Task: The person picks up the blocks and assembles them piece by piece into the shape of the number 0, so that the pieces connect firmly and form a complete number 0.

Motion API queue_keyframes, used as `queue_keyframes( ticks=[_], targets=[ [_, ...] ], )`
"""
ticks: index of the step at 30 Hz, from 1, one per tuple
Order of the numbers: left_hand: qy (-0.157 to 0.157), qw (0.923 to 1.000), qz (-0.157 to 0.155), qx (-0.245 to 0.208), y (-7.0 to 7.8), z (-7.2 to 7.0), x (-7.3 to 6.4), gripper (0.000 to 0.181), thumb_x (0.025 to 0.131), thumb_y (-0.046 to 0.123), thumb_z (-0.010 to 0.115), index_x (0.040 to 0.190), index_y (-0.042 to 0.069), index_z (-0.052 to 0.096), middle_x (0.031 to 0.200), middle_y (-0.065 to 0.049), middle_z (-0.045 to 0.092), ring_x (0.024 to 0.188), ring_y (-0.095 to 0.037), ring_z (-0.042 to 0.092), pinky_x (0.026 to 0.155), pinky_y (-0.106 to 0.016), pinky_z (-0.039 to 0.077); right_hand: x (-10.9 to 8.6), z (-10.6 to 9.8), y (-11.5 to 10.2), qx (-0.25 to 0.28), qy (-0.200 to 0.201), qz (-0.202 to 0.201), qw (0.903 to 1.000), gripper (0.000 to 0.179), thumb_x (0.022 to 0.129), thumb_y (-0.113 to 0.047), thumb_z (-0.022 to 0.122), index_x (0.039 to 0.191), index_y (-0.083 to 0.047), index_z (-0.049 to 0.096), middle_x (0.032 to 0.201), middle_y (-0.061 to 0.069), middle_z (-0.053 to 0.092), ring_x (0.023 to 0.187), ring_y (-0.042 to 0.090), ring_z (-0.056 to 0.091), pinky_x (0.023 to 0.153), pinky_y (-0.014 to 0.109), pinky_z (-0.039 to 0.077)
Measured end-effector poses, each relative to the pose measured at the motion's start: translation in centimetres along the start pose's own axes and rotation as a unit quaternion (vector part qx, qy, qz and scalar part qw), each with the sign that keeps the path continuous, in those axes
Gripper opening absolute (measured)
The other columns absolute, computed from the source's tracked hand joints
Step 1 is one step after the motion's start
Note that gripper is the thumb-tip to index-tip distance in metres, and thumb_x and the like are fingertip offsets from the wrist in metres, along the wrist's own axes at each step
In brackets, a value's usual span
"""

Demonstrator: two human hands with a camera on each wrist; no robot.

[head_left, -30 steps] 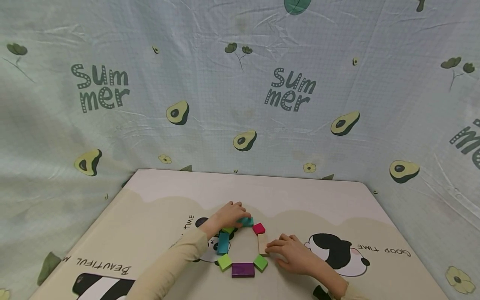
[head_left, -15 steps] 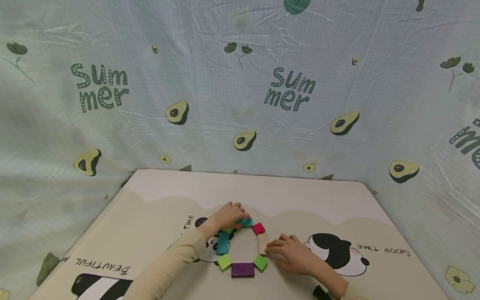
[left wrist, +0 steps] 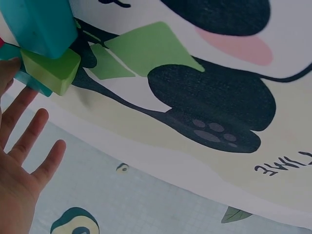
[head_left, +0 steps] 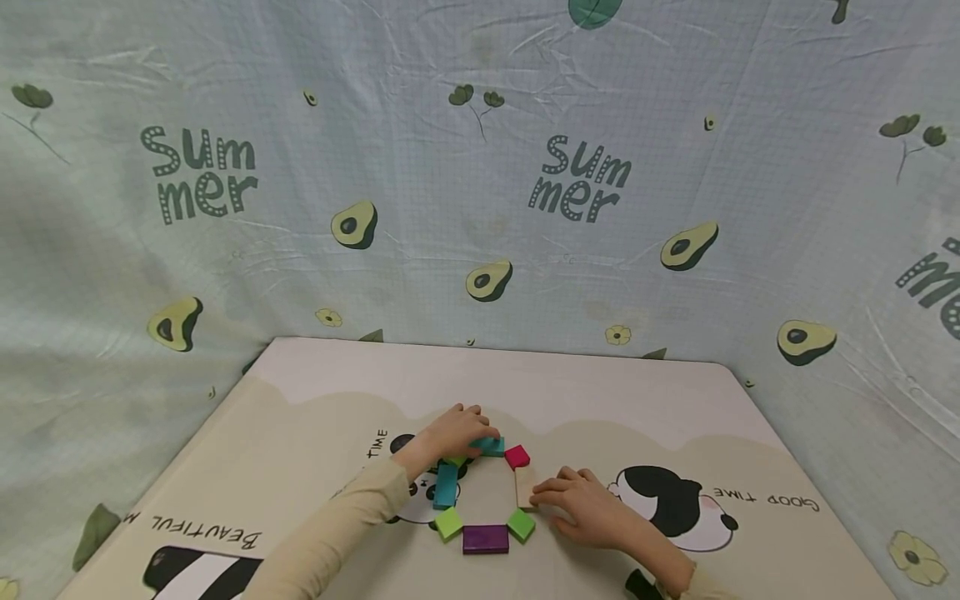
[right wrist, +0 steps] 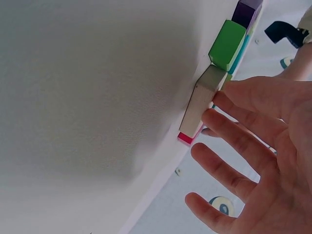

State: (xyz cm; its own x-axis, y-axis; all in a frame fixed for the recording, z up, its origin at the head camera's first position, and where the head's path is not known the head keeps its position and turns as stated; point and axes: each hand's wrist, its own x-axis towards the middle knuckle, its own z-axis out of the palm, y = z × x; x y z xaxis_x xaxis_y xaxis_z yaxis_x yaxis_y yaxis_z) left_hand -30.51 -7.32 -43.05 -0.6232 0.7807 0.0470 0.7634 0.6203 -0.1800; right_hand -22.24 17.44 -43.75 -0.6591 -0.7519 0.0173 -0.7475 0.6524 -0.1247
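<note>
Left hand (head_left: 450,432): our straight fingers lie on the small teal rectangular block (head_left: 492,446).
Right hand (head_left: 581,506): our spread fingertips touch the pale wooden rectangular block (head_left: 524,488).

Ring of blocks (head_left: 485,492) on mat (head_left: 300,450)

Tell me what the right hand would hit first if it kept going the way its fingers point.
The right hand points left, toward the ring of blocks. Its fingertips already seem to touch the beige block, so that block comes first; the exact contact is hard to judge.
</note>
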Motion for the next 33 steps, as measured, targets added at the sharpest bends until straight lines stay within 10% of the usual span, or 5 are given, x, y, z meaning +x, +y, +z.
queue_keyframes(
  ticks=[33],
  targets=[
    [0.084,0.9956,0.012,-0.04,-0.2,0.2,-3.1,0.03,0.081,0.026,0.064,0.11,0.019,0.061,0.099,0.003,0.062,0.088,-0.013,0.052,0.071,-0.027,0.043,-0.7,0.9,0.8,-0.012,0.029,-0.051,0.9982,0.037,0.081,-0.023,0.061,0.118,-0.023,0.056,0.12,-0.007,0.055,0.1,0.013,0.046,0.077,0.038,0.04]
  ],
)
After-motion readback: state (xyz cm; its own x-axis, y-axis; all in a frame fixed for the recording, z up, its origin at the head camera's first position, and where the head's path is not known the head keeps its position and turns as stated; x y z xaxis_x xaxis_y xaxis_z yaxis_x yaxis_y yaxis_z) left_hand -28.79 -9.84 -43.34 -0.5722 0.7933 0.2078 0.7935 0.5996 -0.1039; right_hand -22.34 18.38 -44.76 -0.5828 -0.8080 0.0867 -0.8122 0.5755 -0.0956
